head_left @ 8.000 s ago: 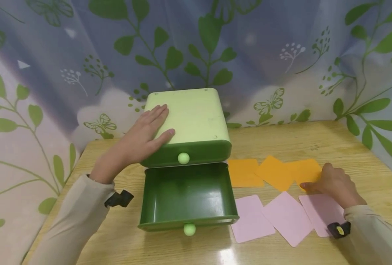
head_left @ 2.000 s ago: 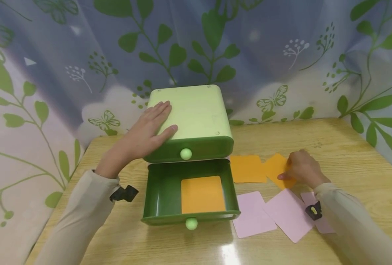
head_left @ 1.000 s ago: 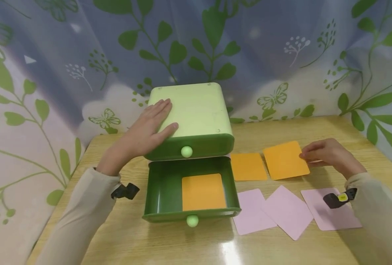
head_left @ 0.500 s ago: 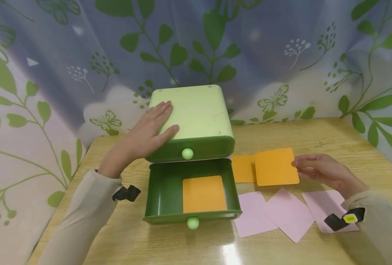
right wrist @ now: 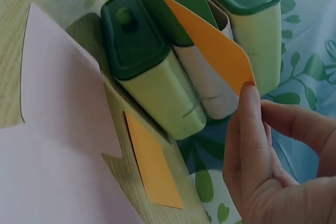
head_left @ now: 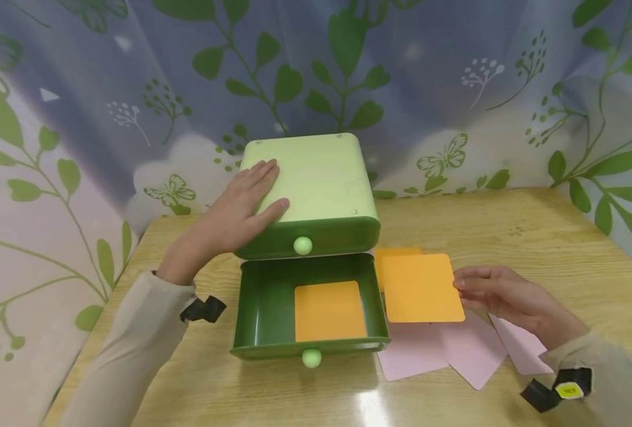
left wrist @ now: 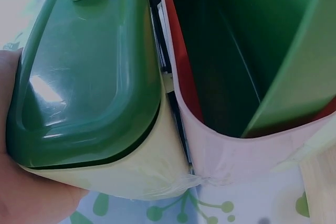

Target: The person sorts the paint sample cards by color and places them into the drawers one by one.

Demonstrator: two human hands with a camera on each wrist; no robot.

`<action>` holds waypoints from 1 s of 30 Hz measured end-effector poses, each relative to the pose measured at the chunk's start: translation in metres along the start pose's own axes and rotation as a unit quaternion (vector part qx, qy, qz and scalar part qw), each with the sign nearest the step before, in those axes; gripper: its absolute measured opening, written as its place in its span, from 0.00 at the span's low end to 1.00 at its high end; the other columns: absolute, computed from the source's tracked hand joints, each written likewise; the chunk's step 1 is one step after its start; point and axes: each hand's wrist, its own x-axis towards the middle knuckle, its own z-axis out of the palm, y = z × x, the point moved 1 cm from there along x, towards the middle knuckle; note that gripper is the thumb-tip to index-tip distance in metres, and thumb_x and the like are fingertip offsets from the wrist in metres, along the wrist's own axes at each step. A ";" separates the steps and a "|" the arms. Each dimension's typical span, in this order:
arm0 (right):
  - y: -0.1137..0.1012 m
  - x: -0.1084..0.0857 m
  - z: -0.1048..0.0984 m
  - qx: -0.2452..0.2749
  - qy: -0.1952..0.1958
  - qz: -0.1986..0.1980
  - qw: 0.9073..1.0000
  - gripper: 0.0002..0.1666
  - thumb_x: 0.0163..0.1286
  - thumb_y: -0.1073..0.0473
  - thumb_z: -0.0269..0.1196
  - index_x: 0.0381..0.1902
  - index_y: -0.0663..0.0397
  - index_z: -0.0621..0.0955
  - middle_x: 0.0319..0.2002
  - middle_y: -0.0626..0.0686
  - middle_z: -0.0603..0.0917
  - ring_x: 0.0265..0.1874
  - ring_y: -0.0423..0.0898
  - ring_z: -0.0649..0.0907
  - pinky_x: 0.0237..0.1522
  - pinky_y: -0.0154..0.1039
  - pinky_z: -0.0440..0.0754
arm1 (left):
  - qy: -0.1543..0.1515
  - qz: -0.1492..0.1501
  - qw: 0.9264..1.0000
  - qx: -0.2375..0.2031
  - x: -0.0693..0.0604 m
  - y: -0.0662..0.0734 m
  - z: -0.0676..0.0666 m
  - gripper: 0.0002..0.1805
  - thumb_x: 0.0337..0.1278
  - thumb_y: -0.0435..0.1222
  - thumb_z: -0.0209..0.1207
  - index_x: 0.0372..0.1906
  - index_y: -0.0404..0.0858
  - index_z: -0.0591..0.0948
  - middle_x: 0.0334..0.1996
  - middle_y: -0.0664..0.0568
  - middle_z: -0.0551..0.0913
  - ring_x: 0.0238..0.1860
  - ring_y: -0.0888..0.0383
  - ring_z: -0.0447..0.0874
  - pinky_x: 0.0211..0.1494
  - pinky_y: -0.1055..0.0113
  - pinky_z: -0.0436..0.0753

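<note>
Square orange paper-like card [head_left: 424, 289], likely light, bendable, suits edge-holding; right hand [head_left: 513, 298] pinches one edge; left hand [head_left: 237, 214] lies flat.

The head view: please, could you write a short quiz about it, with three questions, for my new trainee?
1. Which hand pinches an orange card, left or right?
2. True or false: the top drawer is pulled out.
3. How many pink cards are visible on the table?

Key:
1. The right hand.
2. False; the drawer below it is open, with another orange card inside.
3. Three, partly covered.
</note>
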 end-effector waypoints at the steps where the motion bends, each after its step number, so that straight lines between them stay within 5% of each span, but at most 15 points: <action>1: 0.001 0.000 0.002 -0.007 -0.008 -0.001 1.000 0.21 0.74 0.73 0.46 0.46 0.56 0.85 0.45 0.50 0.85 0.45 0.44 0.84 0.50 0.38 0.81 | -0.001 -0.001 1.000 -0.001 0.000 0.000 0.000 0.40 0.73 0.54 0.38 0.75 0.31 0.47 0.77 0.42 0.43 0.77 0.48 0.35 0.76 0.54 0.37; 9: 0.002 -0.002 0.011 -0.053 -0.005 0.012 0.998 0.20 0.74 0.72 0.47 0.45 0.51 0.84 0.41 0.46 0.85 0.41 0.41 0.85 0.47 0.39 0.83 | -0.005 -0.002 1.000 0.001 -0.001 0.000 0.000 0.40 0.73 0.54 0.38 0.76 0.31 0.47 0.77 0.42 0.43 0.77 0.49 0.34 0.76 0.54 0.37; 23: -0.005 -0.014 0.012 -0.013 -0.023 -0.022 0.999 0.23 0.76 0.73 0.42 0.49 0.55 0.83 0.45 0.49 0.85 0.44 0.46 0.85 0.51 0.41 0.81 | 0.004 0.003 1.000 0.012 -0.001 0.000 -0.001 0.39 0.73 0.54 0.38 0.75 0.31 0.49 0.76 0.42 0.44 0.77 0.49 0.35 0.76 0.55 0.38; 30: -0.006 -0.013 0.033 0.005 -0.013 -0.046 0.999 0.23 0.75 0.74 0.43 0.47 0.55 0.84 0.43 0.48 0.85 0.43 0.43 0.85 0.50 0.40 0.82 | 0.003 0.002 1.000 0.005 -0.001 0.000 0.000 0.39 0.73 0.54 0.38 0.75 0.31 0.48 0.76 0.42 0.44 0.77 0.49 0.35 0.76 0.54 0.38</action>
